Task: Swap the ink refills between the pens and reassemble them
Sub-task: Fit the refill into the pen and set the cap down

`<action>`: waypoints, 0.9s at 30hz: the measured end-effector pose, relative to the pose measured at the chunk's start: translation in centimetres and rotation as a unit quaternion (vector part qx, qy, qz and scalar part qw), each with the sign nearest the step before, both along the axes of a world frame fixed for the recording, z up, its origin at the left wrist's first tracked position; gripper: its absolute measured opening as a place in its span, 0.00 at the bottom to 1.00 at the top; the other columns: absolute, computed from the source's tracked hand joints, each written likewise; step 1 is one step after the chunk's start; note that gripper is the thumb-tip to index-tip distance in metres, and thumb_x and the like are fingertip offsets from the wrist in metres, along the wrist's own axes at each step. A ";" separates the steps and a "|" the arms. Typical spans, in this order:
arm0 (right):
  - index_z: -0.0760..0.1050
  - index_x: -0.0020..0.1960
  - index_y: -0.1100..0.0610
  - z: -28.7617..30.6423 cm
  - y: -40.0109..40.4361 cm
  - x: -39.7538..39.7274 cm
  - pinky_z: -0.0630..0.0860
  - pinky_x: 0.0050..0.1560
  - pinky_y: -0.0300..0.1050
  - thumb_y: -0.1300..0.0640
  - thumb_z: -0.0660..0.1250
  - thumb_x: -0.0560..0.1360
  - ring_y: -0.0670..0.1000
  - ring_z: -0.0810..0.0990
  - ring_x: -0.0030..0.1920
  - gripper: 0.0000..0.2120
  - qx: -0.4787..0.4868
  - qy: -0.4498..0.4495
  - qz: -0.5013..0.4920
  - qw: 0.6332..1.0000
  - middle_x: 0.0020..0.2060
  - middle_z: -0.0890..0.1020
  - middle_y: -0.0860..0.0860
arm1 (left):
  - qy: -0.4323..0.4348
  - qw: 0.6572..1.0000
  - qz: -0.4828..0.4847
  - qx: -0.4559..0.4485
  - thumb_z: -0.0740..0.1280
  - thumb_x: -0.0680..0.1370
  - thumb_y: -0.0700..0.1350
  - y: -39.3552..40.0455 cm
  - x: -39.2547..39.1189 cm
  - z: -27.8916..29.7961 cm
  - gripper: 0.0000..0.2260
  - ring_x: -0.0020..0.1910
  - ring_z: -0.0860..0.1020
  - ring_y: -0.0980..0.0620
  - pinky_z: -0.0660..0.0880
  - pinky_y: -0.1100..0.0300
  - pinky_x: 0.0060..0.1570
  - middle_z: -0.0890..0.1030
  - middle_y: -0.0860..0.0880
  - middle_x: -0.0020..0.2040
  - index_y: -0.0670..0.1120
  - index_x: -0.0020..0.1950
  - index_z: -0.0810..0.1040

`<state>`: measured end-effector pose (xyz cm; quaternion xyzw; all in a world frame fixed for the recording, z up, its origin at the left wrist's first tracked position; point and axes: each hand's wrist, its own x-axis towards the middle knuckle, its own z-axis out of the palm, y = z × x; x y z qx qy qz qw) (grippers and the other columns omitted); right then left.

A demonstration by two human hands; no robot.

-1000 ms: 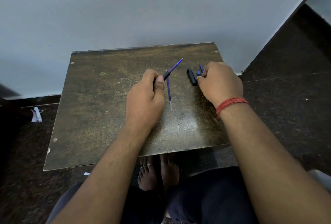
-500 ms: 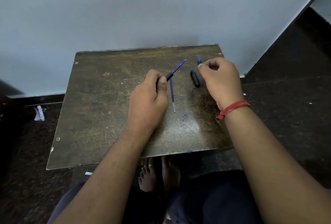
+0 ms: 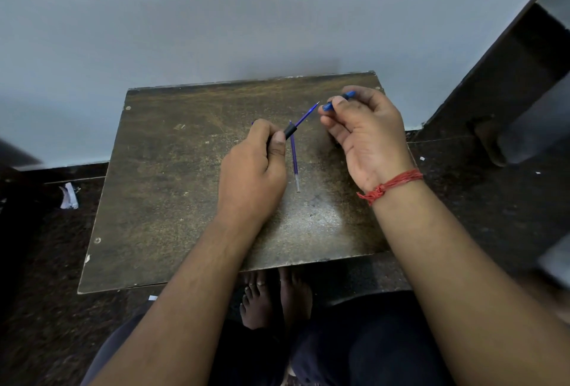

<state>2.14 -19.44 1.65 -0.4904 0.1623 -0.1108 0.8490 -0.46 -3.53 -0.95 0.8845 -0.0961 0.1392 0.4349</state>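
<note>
- left hand (image 3: 251, 174): grip clamped on a black pen barrel (image 3: 289, 132), thumb on top near the front end. Rest of the barrel is hidden inside the fist.
- refill in barrel (image 3: 305, 114): thin blue-violet rod sticking out of the barrel's front end, long axis running up and to the right, tip aimed at the right hand's fingertips. Held above the counter (image 3: 172, 188), not resting on it.
- loose refill (image 3: 295, 157): lies flat on the counter just right of the left thumb, long axis roughly toward/away from the person. Violet for most of its length, pale or clear at the near end. Touched by neither hand; left hand is the nearer one.
- right hand (image 3: 367, 142): grip pinched on a small blue pen piece (image 3: 339, 101), thumb against the forefinger, other fingers loosely curled. Looks like a tip section or cap; too small to tell which.
- key relation: the blue piece's long axis lies close to in line with the protruding refill, its left end just beyond the refill tip, a small gap between them. Not touching yet.
- judgement: next move looks like sliding the blue piece over the refill tip toward the barrel, so the two axes need to line up. Right hand closes the gap, left just holds steady.
- the other pen body is not visible; it may be behind the right hand.
</note>
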 end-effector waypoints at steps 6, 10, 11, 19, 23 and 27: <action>0.72 0.56 0.63 -0.1 -0.3 0.1 0.81 0.44 0.45 0.71 0.66 0.77 0.55 0.85 0.41 0.10 0.009 -0.036 -0.006 0.999 0.39 0.83 0.58 | -0.005 1.000 -0.006 0.008 0.58 0.82 0.49 -0.1 0.0 0.0 0.06 0.29 0.72 0.48 0.69 0.50 0.31 0.70 0.55 0.28 0.51 0.46 0.70; 0.72 0.55 0.63 0.0 -0.2 0.1 0.81 0.43 0.45 0.71 0.67 0.77 0.56 0.84 0.43 0.09 -0.009 -0.044 0.006 0.999 0.41 0.83 0.59 | -0.005 1.000 -0.012 0.010 0.58 0.82 0.49 -0.1 0.0 0.0 0.07 0.28 0.71 0.50 0.65 0.53 0.29 0.70 0.55 0.28 0.51 0.46 0.69; 0.73 0.54 0.63 0.0 -0.2 0.0 0.81 0.43 0.45 0.71 0.67 0.77 0.56 0.84 0.43 0.09 -0.017 -0.044 0.013 0.999 0.42 0.82 0.60 | -0.004 1.000 -0.014 0.009 0.58 0.83 0.49 -0.1 0.0 0.0 0.07 0.28 0.71 0.52 0.64 0.53 0.29 0.70 0.55 0.27 0.51 0.45 0.69; 0.74 0.55 0.60 -0.4 0.6 -0.4 0.81 0.45 0.47 0.71 0.69 0.75 0.53 0.86 0.43 0.12 -0.114 -0.027 0.111 0.987 0.43 0.85 0.58 | -0.002 1.000 -0.014 0.005 0.58 0.83 0.48 -0.1 0.0 -0.1 0.07 0.27 0.71 0.54 0.63 0.55 0.29 0.71 0.55 0.28 0.50 0.46 0.70; 0.73 0.57 0.62 -0.4 0.9 -0.4 0.81 0.46 0.46 0.72 0.68 0.76 0.52 0.85 0.43 0.12 -0.127 -0.021 0.145 0.981 0.41 0.86 0.55 | 0.002 1.000 -0.008 -0.006 0.59 0.83 0.48 0.1 0.1 -0.2 0.07 0.27 0.70 0.57 0.61 0.57 0.29 0.70 0.55 0.28 0.50 0.46 0.70; 0.73 0.57 0.62 -0.5 0.9 -0.5 0.81 0.47 0.47 0.72 0.68 0.76 0.54 0.86 0.43 0.12 -0.118 -0.022 0.158 0.980 0.41 0.87 0.56 | 0.000 1.000 -0.004 -0.006 0.59 0.83 0.48 0.0 0.1 -0.2 0.07 0.28 0.70 0.56 0.62 0.55 0.30 0.70 0.56 0.28 0.48 0.47 0.71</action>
